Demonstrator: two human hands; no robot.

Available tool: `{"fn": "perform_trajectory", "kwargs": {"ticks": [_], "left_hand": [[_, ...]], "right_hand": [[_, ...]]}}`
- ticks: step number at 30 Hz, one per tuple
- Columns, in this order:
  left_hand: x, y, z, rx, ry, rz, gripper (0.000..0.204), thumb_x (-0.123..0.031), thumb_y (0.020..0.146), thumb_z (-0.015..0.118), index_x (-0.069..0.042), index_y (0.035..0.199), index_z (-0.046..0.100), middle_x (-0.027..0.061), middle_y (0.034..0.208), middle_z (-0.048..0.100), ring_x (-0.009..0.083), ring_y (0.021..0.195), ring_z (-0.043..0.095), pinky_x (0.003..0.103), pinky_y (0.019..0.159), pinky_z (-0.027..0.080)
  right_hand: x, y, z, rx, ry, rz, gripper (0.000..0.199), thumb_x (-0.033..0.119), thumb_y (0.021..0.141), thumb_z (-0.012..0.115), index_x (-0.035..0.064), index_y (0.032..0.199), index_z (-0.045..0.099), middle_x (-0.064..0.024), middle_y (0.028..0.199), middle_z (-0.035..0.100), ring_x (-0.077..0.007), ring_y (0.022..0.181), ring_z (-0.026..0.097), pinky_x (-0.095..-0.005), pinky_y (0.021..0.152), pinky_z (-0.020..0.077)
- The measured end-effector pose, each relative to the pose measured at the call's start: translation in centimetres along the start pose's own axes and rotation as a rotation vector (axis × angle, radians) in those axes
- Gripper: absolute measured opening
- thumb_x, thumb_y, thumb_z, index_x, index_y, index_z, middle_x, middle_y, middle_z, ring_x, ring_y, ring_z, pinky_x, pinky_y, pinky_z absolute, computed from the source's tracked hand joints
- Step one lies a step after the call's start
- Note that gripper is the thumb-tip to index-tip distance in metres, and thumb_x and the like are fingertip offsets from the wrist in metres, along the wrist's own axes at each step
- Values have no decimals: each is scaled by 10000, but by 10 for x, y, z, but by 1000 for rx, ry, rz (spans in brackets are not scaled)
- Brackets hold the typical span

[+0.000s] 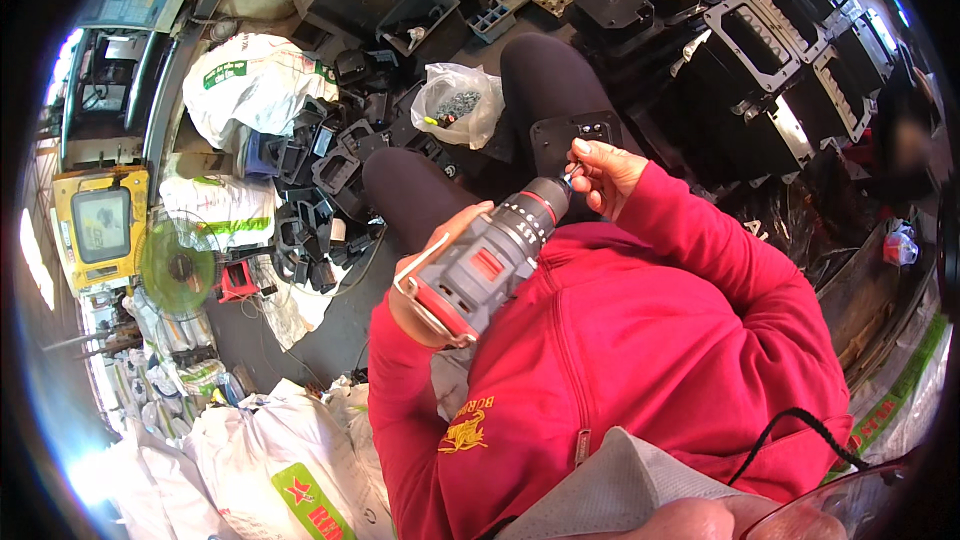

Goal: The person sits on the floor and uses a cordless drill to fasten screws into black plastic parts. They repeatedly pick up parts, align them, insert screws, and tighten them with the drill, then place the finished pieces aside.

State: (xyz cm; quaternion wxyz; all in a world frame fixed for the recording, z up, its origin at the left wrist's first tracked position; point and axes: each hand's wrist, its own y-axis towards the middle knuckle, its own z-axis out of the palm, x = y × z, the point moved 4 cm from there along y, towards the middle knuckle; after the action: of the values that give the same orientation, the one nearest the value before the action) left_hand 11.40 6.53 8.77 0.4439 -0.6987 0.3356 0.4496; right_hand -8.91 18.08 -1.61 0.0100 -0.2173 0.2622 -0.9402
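My left hand (411,320) is wrapped around a grey and red cordless drill (485,265), tilted so that its chuck points up and right. Close to the drill's tip, my right hand (612,176) has its thumb and fingers pinched together, seemingly on a small screw at the bit; the detail is too small to be sure. A flat black plastic part (556,137) rests against my right thigh just beyond the tip, with small shiny screws showing near its corner. Past my knees, a clear plastic bag (430,105) holds many small metal screws.
Black plastic housings (335,170) lie heaped on the left. Stacked black boxes (745,50) stand at the right. A white sack (250,90), a green fan (178,265) and a yellow-framed machine screen (100,225) are farther left. Full white sacks (250,450) crowd the lower left.
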Motion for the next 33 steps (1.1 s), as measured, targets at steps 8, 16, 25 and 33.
{"fn": "perform_trajectory", "kwargs": {"ticks": [8, 16, 25, 33], "left_hand": [[-15, 8, 1, -65, 452, 423, 744, -123, 729, 785, 31, 1357, 418, 166, 1344, 501, 194, 1123, 586, 300, 930, 485], [-3, 16, 7, -124, 88, 50, 637, -80, 722, 741, -2, 1303, 492, 113, 1145, 631, 188, 926, 660, 279, 803, 526], [-21, 16, 23, -215, 689, 669, 693, -98, 678, 757, -13, 1306, 475, 111, 1017, 682, 247, 797, 699, 312, 690, 558], [8, 21, 23, -124, 475, 399, 690, -77, 739, 729, -7, 1352, 419, 157, 1223, 588, 229, 1015, 652, 314, 863, 530]], "right_hand": [[5, 1, 11, -31, 341, 37, 174, 274, 924, 613, 101, 943, 618, 12, 849, 673, -60, 684, 650, -171, 498, 503], [3, 1, 9, -78, 343, 23, 185, 278, 916, 625, 94, 930, 612, 16, 836, 662, -49, 633, 628, -148, 443, 443], [4, 7, 0, -19, 391, -9, 189, 258, 892, 662, 86, 946, 607, 1, 883, 662, -39, 682, 626, -135, 434, 393], [6, 2, -5, -124, 217, -90, 255, 304, 935, 596, 68, 1033, 599, -17, 891, 672, -27, 579, 563, -143, 402, 347]]}}
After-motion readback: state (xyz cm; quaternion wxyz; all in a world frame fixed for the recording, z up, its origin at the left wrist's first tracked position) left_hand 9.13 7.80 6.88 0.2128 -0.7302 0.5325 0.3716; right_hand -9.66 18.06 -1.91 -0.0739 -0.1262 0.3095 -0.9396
